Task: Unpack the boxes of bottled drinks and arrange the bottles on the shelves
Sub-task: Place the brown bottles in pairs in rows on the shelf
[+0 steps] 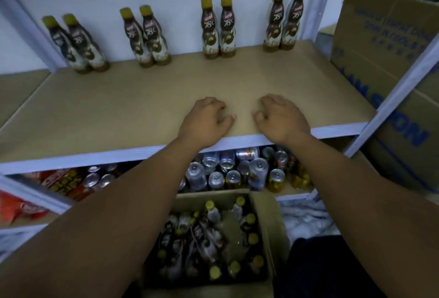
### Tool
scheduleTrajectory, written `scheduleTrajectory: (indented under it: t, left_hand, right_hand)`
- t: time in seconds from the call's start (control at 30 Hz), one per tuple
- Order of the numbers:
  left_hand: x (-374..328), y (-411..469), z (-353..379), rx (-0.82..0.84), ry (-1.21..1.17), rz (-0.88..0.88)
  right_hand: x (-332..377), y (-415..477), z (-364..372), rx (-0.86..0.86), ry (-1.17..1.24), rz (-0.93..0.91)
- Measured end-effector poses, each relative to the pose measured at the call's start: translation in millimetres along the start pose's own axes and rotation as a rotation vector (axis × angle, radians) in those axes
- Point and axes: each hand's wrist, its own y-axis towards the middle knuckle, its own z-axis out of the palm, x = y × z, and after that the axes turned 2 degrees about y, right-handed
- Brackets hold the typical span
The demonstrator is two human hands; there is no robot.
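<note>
White wall backs the brown shelf (118, 107), where eight bottles (219, 29) stand in four spaced pairs along the far edge, which I take as row starts leaving the near part free to fill. My left hand (205, 121) and right hand (281, 118) rest loosely curled and empty near the front edge, holding nothing. Below, the open box (268, 224) holds many more bottles, so I judge the next reach goes down there.
</note>
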Motion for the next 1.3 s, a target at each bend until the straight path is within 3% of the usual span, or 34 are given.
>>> scheduleTrajectory:
  t: [0.1,0.37,0.7,1.03,1.3]
  left_hand:
    - [2,-45,-12,-0.013,-0.019,0.026]
    - [32,-152,-21,-0.133,-0.159,0.045]
    - [75,-256,42,-0.013,-0.323,-0.218]
    - [96,-242,115,0.202,-0.362,-0.333]
    - [112,-211,173,0.265,-0.388,-0.386]
  right_hand:
    - [20,-40,8,-0.1,0.022,0.013]
    - [59,-123,37,-0.133,0.296,0.046]
    - [57,-211,118,0.083,0.482,0.244]
    - [38,-224,187,0.101,0.642,0.488]
    - [27,-216,235,0.072,0.65,0.632]
